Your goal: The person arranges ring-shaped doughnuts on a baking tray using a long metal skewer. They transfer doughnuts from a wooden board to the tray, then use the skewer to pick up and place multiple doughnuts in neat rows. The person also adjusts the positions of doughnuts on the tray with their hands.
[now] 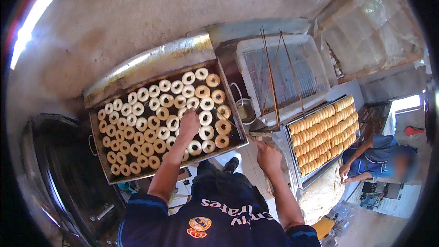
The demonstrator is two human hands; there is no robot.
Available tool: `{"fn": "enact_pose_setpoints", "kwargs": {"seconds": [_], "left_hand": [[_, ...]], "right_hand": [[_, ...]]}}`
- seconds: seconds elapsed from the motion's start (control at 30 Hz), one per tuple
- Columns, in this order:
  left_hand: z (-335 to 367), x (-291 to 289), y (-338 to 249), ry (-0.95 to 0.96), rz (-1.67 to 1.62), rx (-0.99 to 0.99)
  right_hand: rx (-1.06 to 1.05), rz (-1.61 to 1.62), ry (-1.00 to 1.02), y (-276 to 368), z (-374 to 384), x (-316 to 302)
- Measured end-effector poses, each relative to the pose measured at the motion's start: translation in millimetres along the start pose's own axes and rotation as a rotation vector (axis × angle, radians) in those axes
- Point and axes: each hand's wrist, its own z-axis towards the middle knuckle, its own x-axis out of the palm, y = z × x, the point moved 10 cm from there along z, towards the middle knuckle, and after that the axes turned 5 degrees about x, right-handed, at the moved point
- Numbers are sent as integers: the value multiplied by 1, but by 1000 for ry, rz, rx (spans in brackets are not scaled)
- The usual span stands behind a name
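A wide rectangular pan of dark oil [145, 173] holds many floating doughnuts, some pale and some golden. My left hand [190, 122] reaches over its middle, fingers bunched among the rings, next to a pale doughnut [192, 103]. Whatever those fingers hold, if anything, is hidden. Beyond the pan's right edge, my right hand [269, 156] is closed round a thin stick [238, 127]. The stick slants left over the rim, its tip by a golden doughnut [223, 112] at the right side.
A white-rimmed draining tray [244, 59] with a wire rack stands at the back right, long thin sticks [271, 77] leaning across it. Nearer, another tray [292, 164] holds rows of golden doughnuts. Far right, a person [379, 155] handles a large dough mass [320, 199]. A metal pot [247, 110] sits between.
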Motion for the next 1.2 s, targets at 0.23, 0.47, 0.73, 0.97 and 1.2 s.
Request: {"fn": "enact_pose_setpoints", "kwargs": {"seconds": [0.23, 0.47, 0.73, 0.97, 1.2], "left_hand": [[-59, 0, -24, -41, 26, -9], [-102, 29, -14, 19, 106, -60], [-144, -6, -22, -72, 95, -48], [20, -68, -25, -195, -70, -100], [140, -23, 38, -147, 24, -76]], "right_hand": [[-128, 16, -16, -21, -18, -12], [-268, 16, -34, -29, -39, -32], [-267, 107, 44, -32, -42, -53], [-174, 253, -207, 17, 74, -28], [-207, 138, -165, 90, 153, 9]]}}
